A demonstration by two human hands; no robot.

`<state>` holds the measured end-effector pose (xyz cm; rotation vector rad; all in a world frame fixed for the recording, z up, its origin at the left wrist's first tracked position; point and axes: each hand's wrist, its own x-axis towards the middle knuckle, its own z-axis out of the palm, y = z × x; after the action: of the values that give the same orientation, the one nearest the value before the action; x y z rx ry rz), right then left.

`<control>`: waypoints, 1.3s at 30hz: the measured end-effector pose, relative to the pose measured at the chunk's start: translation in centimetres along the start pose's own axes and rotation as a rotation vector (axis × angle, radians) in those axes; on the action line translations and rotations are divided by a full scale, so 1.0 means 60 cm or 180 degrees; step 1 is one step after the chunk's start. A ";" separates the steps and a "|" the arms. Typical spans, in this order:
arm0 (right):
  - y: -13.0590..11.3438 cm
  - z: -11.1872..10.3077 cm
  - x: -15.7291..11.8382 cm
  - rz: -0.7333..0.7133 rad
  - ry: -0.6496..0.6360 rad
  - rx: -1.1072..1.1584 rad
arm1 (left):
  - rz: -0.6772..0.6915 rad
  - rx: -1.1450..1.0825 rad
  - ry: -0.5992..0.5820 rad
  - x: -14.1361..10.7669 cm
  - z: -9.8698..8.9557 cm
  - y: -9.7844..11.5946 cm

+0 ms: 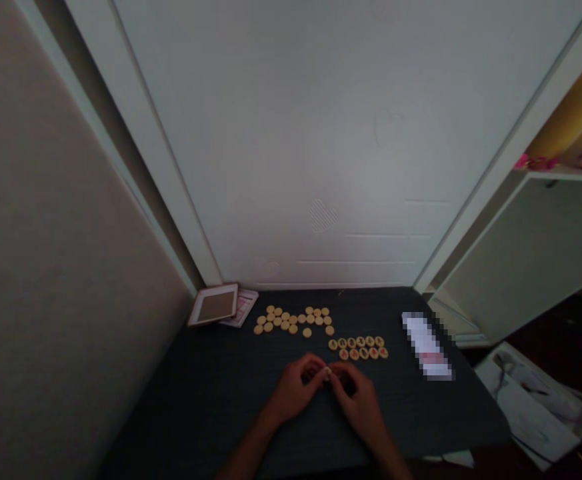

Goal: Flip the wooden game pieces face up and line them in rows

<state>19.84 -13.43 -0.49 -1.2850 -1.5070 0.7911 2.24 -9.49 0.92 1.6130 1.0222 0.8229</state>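
Note:
My left hand and my right hand meet over the dark table. Between their fingertips they pinch one small round wooden piece. Just beyond my right hand lie two rows of round pieces with dark or red marks facing up. Farther back, to the left, several plain pale discs form a loose cluster, many touching. A single disc sits a little in front of them.
At the table's back left corner, a framed board overlaps a pink-and-white sheet. A blurred-out bright rectangle lies on the right side. Behind the table stands a white panel. White boxes are at the lower right.

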 end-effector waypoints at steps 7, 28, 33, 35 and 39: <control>0.001 0.005 -0.003 -0.0066 -0.0055 -0.0163 | -0.0084 -0.0073 0.0040 0.002 -0.002 -0.001; 0.044 0.015 0.001 -0.0537 0.0136 -0.0804 | 0.0331 0.0249 0.0377 -0.002 0.001 -0.013; 0.049 0.021 -0.001 -0.0648 0.0474 -0.1215 | 0.0283 0.0249 0.0493 -0.002 0.003 -0.018; 0.047 0.020 -0.001 -0.0663 0.0560 -0.1303 | 0.0257 0.0237 0.0490 -0.002 0.004 -0.020; 0.042 0.013 -0.007 -0.0716 0.0525 -0.1344 | 0.0235 0.0265 0.0508 0.000 0.005 -0.023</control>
<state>19.93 -13.17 -3.12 -1.4111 -1.7003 0.2191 2.20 -9.44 -0.48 1.6845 1.1272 0.9829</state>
